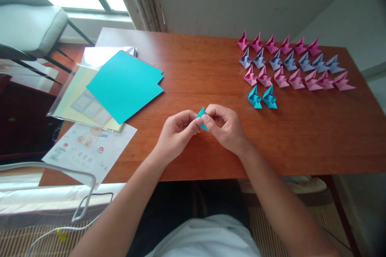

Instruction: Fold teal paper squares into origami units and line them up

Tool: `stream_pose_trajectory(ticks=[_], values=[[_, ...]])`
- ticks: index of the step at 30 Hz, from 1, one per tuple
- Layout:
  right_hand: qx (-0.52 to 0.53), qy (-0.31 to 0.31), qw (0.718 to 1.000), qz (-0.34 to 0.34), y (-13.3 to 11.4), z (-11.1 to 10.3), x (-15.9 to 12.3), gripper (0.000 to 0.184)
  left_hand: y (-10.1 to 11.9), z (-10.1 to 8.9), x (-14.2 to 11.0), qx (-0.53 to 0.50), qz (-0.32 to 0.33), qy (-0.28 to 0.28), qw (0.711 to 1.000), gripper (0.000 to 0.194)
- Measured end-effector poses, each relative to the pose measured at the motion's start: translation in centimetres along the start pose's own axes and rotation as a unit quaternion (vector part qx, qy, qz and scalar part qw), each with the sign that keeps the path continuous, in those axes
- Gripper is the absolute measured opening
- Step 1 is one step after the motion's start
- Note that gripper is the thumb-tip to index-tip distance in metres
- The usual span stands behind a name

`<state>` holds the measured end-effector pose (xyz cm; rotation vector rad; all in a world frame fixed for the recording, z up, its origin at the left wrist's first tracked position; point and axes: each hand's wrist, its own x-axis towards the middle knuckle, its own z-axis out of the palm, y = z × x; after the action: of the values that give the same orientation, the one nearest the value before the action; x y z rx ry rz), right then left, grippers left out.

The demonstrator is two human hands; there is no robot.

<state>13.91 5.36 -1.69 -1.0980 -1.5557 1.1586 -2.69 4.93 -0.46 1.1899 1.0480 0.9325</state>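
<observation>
Above the front part of the table, a small folded piece of teal origami paper (pixel 203 125) is pinched between both hands. My left hand (pixel 178 130) grips its left side with thumb and fingers closed. From the right, my right hand (pixel 225 126) presses its thumb on the paper, fingers curled behind. The paper's pointed tip shows above the thumbs; much of the rest is hidden by the fingers. Just beyond my right hand stand two finished-looking teal origami pieces (pixel 255 97) of similar colour.
Rows of magenta (pixel 271 44), lilac (pixel 276 61) and pink origami pieces (pixel 281 77) stand at the table's right. Flat teal sheets (pixel 123 84) lie at left on a clear paper packet (pixel 81 88). A printed sheet (pixel 90 152) overhangs the front edge. A chair (pixel 33 24) stands beyond.
</observation>
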Motion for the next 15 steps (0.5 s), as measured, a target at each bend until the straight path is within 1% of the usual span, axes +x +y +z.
stream_pose_trajectory(ticks=[2,4,6,9,11,12,15], values=[[-0.011,0.024,1.0,-0.008,-0.1,0.1,0.0,0.03,-0.1,0.0,0.1,-0.027,-0.013,-0.006,1.0,0.036],[-0.012,0.032,0.999,-0.006,-0.3,0.1,0.0,0.028,-0.2,0.0,0.1,-0.046,-0.019,0.002,0.999,0.034],[0.015,0.006,1.0,0.017,-0.4,0.0,0.1,0.026,-0.3,-0.1,0.1,-0.05,-0.012,0.016,0.999,0.032],[0.075,-0.083,0.991,0.068,-0.6,-0.5,0.1,0.02,-0.1,-0.1,0.1,-0.032,0.01,0.038,0.999,0.033],[0.092,-0.116,0.985,0.087,-0.6,-0.7,0.0,0.02,0.0,0.0,0.1,-0.014,0.017,0.045,0.999,0.035],[0.094,-0.118,0.984,0.09,-0.6,-0.8,0.0,0.021,0.0,0.0,0.1,-0.003,0.019,0.045,0.999,0.035],[0.087,-0.099,0.988,0.083,-0.5,-0.9,0.0,0.02,0.0,0.0,0.1,0.021,0.03,0.035,0.999,0.037]])
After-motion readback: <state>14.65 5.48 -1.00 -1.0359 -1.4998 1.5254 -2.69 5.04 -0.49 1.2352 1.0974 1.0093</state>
